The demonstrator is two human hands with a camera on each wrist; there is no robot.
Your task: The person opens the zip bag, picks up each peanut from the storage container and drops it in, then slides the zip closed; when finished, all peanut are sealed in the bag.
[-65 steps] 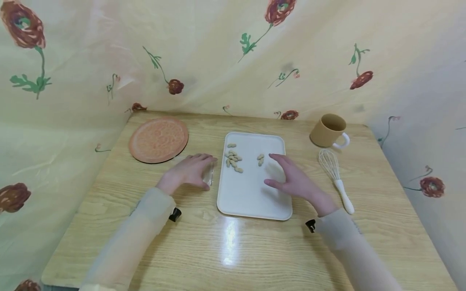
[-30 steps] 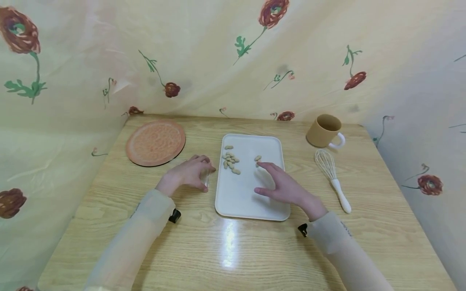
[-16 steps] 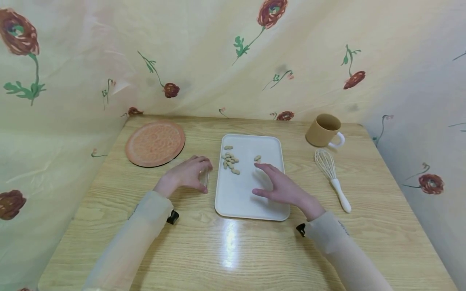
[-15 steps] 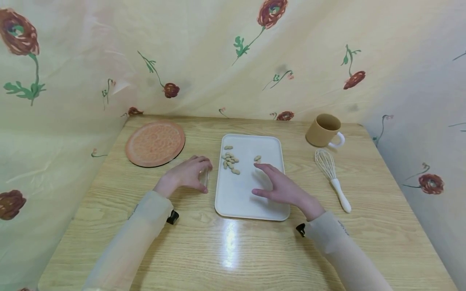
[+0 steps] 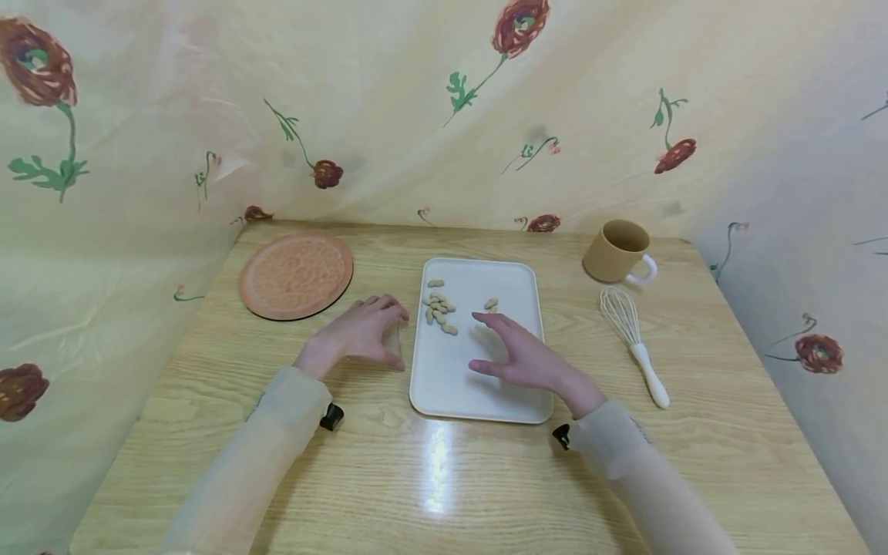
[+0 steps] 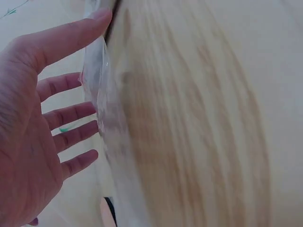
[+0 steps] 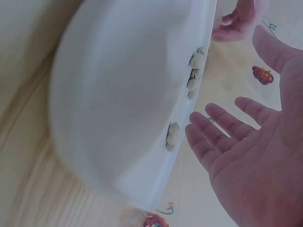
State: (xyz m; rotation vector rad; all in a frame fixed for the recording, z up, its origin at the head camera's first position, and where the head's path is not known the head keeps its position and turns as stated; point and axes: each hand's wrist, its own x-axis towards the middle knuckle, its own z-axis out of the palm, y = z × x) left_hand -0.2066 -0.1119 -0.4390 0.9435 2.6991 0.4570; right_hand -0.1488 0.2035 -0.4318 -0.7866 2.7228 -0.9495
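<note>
In the head view a white rectangular tray [image 5: 444, 378] lies mid-table. A cluster of peanuts [image 5: 438, 307] is on its left side, and a couple more peanuts [image 5: 491, 304] lie right of them. My right hand [image 5: 520, 356] hovers over the tray, fingers and thumb spread, holding nothing. Left of the tray, my left hand [image 5: 364, 331] arches beside a clear, see-through object [image 5: 392, 341], its thumb and fingers apart. The left wrist view has this clear object [image 6: 97, 71] right at the fingertips; its kind does not show.
A round orange patterned mat [image 5: 297, 276] lies at the back left. At the back right stands a mustard mug [image 5: 613, 253] with a white handle. A white-handled whisk [image 5: 641, 351] lies in front of the mug. A flowered cloth hangs behind the table.
My right hand has moved left across the tray. My left hand's thumb and fingers drew together around the clear object, then spread apart again. The peanuts have stayed put.
</note>
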